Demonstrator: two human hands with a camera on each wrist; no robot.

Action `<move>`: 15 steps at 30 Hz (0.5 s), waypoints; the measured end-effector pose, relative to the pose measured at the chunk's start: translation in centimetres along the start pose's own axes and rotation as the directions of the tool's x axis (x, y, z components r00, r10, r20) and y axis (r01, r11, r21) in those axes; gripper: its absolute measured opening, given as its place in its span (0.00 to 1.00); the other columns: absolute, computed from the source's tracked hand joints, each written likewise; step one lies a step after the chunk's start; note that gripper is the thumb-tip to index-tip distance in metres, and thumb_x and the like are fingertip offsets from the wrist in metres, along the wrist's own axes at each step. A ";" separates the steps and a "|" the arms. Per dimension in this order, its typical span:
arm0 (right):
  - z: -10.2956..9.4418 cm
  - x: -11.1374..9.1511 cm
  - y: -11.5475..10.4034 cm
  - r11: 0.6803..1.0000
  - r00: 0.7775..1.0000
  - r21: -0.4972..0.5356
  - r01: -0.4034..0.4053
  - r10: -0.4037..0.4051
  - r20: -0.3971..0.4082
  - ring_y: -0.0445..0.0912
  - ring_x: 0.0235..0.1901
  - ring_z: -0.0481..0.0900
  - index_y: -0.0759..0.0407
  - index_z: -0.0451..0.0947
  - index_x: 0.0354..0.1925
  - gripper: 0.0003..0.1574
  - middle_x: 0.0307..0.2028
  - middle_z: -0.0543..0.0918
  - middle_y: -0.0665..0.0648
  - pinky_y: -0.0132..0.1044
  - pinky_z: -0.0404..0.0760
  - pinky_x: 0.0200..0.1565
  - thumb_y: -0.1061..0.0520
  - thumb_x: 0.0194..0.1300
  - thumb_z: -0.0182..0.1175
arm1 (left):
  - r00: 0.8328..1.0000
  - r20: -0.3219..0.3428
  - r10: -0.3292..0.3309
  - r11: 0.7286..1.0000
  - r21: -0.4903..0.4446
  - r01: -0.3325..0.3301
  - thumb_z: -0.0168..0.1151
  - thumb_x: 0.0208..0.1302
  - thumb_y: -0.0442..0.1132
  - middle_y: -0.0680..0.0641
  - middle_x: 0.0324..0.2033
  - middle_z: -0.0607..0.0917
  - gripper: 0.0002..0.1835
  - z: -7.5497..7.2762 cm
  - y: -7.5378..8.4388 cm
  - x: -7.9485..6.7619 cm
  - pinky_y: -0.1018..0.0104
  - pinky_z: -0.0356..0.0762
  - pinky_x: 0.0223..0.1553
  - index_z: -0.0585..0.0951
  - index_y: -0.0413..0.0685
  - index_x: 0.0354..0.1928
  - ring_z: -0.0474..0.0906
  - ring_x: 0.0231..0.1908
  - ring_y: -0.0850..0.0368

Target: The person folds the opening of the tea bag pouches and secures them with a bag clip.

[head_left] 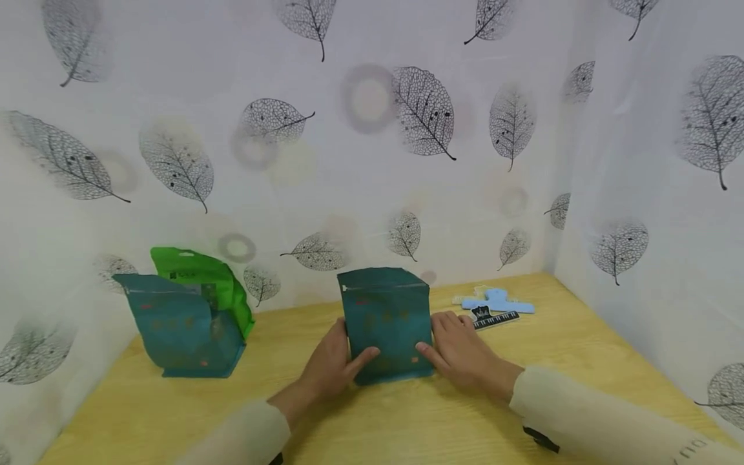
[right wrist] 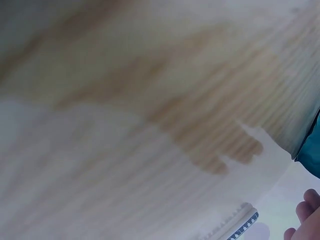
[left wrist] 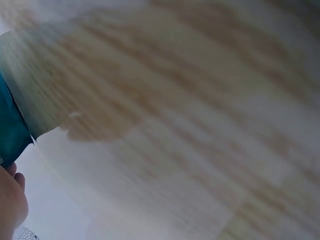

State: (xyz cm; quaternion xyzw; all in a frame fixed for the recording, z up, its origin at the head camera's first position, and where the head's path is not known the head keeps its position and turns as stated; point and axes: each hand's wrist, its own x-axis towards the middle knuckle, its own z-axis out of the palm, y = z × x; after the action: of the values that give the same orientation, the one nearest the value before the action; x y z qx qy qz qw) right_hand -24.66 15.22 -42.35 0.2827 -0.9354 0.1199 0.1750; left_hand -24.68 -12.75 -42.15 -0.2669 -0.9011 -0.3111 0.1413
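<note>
One teal bag (head_left: pixel 388 329), held upright near a blue clip (head_left: pixel 497 302).
Grasped at both sides, between fingers and thumbs of left hand (head_left: pixel 331 365) and right hand (head_left: pixel 465 349).

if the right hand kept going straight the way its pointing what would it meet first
Most likely the teal, boxy standing pouch: the right hand angles forward and inward at its side, thumb over its front, though exact depth is hard to judge.

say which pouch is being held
The middle teal pouch, between the left hand and right hand; the other teal pouch and green pouch are untouched at left.
</note>
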 end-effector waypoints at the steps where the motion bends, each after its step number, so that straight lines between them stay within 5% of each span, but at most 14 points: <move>1: 0.1 0.0 0.0 1.000 1.000 -0.002 -0.002 0.002 0.001 0.46 0.43 0.68 0.50 0.67 0.41 0.18 0.38 0.71 0.48 0.50 0.64 0.50 0.38 0.77 0.47 | 1.000 0.001 -0.001 1.000 -0.003 0.001 0.62 0.68 0.55 0.37 0.61 0.76 0.43 0.0 0.0 -0.1 0.46 0.72 0.63 0.59 0.32 0.72 0.75 0.61 0.42; 15: 0.4 -0.4 -0.2 1.000 1.000 0.005 0.006 -0.006 -0.021 0.43 0.43 0.66 0.48 0.66 0.41 0.17 0.38 0.69 0.46 0.47 0.63 0.49 0.38 0.77 0.47 | 1.000 -0.011 -0.013 1.000 -0.009 0.013 0.60 0.70 0.57 0.39 0.62 0.75 0.42 0.2 0.1 -0.7 0.45 0.72 0.62 0.59 0.35 0.72 0.74 0.62 0.43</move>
State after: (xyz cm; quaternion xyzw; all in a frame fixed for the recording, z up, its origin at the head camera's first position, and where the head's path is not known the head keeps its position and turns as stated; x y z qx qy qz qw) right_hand -24.31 15.17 -42.85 0.2847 -0.9324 0.1246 0.1842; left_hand -24.09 -12.85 -42.55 -0.2601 -0.9006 -0.3173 0.1434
